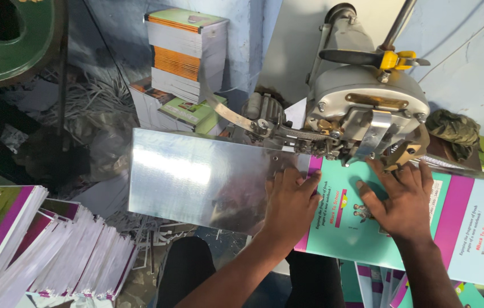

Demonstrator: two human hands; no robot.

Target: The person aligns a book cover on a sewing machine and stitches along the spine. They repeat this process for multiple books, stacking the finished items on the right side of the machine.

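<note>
Both hands, left hand [290, 199] and right hand [403, 199], press flat with fingers spread, gripping nothing, on the teal-and-purple booklet cover [342, 228] under the stitching machine head [367, 108], seemingly mid-stitch; a steady slide along the metal surface [196, 177] looks needed

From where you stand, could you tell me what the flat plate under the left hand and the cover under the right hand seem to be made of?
The plate looks like bare sheet metal: silvery, with streaky mirror-like glare. The cover looks like glossy printed card, turquoise with a magenta band, lying thin and flat; a coating is likely but uncertain. The left hand and right hand press flat, fingers spread.
</note>
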